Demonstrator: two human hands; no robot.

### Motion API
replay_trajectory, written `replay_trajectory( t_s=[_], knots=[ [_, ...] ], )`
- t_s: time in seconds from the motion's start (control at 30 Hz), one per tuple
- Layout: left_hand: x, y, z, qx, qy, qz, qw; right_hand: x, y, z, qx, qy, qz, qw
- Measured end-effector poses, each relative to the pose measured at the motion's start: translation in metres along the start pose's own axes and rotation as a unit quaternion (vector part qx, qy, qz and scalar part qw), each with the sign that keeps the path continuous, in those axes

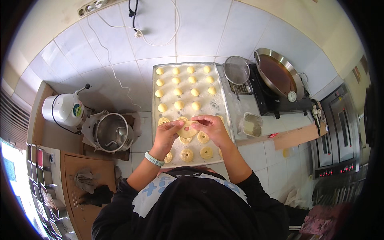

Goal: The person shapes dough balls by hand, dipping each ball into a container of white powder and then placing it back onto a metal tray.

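Observation:
A flattened ring of pale dough (pixel 183 133) with a small hole in its middle is held up between both hands. My left hand (pixel 166 134) pinches its left edge between thumb and fingers. On its upper right edge, my right hand (pixel 211 128) has a similar pinch. Below the hands lies a floured metal tray (pixel 220 105). Rows of round dough balls (pixel 179 105) fill its far part. Flattened dough rings (pixel 187 154) sit in the near part, some hidden behind my hands and forearms.
Right of the tray stand a flour container (pixel 252 124), a mesh strainer (pixel 237 70) and a wide pan of brown liquid (pixel 277 72) on a black stove (pixel 265 103). A mixer (pixel 64 109) with a metal bowl (pixel 112 132) is at left. An oven (pixel 336 129) stands far right.

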State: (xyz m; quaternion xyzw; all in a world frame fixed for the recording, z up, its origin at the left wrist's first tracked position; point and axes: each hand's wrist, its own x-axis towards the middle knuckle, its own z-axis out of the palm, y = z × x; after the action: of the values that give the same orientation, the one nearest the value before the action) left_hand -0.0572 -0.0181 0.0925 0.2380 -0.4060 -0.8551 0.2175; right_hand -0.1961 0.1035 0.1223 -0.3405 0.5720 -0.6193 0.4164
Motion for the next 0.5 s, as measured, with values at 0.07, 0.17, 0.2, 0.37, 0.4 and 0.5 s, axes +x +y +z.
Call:
replay_trajectory(
  t_s=[0.07,0.17,0.2,0.37,0.4,0.5],
  knots=[
    [0.005,-0.003,0.005,0.021,-0.052,-0.053,0.997,-0.004,0.002,-0.005,-0.016,0.034,0.005,0.999],
    [0.009,-0.01,0.016,0.029,-0.03,-0.042,0.998,-0.008,0.007,-0.012,-0.007,0.006,-0.007,1.0],
    [0.01,-0.012,0.02,0.028,-0.034,-0.043,0.998,-0.011,0.008,-0.02,-0.02,0.023,-0.012,0.999],
    [0.016,-0.022,0.032,0.012,-0.055,-0.102,0.993,-0.015,0.005,-0.04,0.0,0.038,-0.012,0.999],
    [0.017,-0.024,0.034,0.011,-0.054,-0.101,0.993,-0.015,0.004,-0.037,-0.011,0.022,-0.006,1.0],
    [0.018,-0.027,0.04,0.02,-0.03,-0.071,0.997,-0.02,-0.006,-0.046,-0.017,-0.01,0.008,1.0]
  ],
)
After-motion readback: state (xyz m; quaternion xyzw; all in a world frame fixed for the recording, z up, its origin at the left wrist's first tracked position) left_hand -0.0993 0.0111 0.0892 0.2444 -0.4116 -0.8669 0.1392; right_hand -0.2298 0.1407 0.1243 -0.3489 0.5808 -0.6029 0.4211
